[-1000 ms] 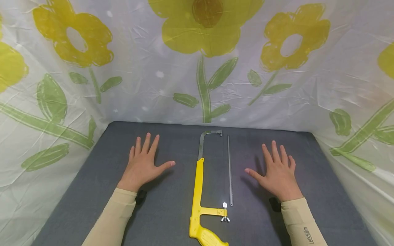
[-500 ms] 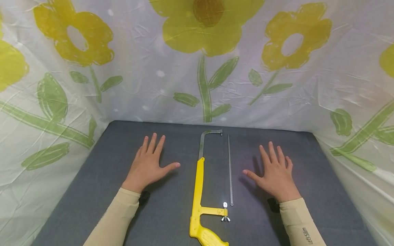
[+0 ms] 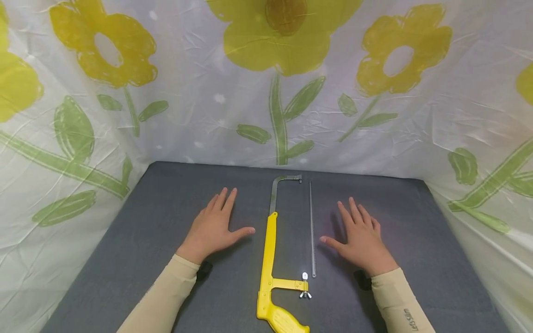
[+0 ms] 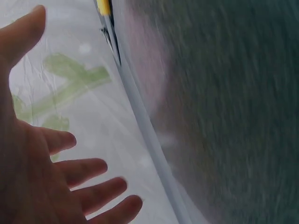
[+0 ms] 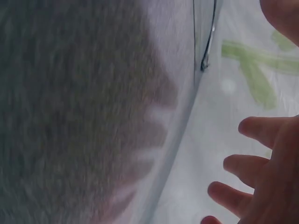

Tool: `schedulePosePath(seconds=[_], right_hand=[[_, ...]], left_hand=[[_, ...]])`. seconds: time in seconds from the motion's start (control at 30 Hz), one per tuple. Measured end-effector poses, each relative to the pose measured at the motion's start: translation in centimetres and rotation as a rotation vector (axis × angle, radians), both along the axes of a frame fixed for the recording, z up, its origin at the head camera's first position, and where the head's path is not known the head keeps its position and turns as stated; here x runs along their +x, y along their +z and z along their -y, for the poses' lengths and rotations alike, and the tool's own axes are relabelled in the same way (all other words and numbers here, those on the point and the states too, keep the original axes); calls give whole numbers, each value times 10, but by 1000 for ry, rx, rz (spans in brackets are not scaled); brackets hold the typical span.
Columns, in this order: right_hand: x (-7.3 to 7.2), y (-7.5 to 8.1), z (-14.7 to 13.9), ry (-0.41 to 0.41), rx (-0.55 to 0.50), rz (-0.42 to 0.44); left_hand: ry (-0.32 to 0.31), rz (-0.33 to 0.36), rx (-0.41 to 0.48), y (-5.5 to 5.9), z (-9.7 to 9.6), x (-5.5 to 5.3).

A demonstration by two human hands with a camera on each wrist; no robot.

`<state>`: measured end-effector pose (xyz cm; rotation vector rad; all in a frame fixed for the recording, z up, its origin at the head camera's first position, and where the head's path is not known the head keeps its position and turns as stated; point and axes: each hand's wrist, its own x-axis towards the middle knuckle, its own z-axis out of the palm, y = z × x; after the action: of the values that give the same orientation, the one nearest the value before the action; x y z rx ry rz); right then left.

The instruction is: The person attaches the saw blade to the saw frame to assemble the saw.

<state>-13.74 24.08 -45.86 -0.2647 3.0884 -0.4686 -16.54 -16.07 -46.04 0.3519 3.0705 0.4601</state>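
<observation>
A yellow hacksaw frame (image 3: pixel 268 252) with a steel front arm and a wing nut (image 3: pixel 305 294) lies on the dark grey table, its handle toward the person. Just right of it lies a thin grey saw blade (image 3: pixel 312 231), lengthwise and apart from the frame. My left hand (image 3: pixel 212 231) hovers palm down left of the frame, fingers spread, thumb pointing at it. On the other side, my right hand (image 3: pixel 362 240) is held likewise, its thumb close to the blade. Both hands are empty. The left wrist view shows the hand's extended fingers (image 4: pixel 93 172) and part of the frame (image 4: pixel 103 6).
The grey tabletop (image 3: pixel 137 277) reaches back to a white curtain (image 3: pixel 187 115) printed with yellow flowers, which also hangs at both sides. Dark wrist devices (image 3: pixel 204 270) sit under the cream sleeves (image 3: pixel 166 291).
Both hands have moved inward, the left to the right and the right to the left, closer to the frame and blade. The frame and blade have stayed in place.
</observation>
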Motion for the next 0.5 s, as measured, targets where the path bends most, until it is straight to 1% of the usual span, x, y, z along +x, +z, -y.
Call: schedulePosePath(seconds=[0.13, 0.27, 0.4, 0.5], right_hand=[[1, -2, 9, 38, 3, 16], [3, -4, 18, 72, -7, 2], [5, -8, 28, 111, -26, -23], [7, -10, 36, 138, -35, -19]], left_hand=[[-51, 36, 33, -1, -8, 4], [-90, 75, 83, -2, -18, 9], [-128, 87, 114, -3, -27, 13], [-138, 83, 128, -3, -32, 15]])
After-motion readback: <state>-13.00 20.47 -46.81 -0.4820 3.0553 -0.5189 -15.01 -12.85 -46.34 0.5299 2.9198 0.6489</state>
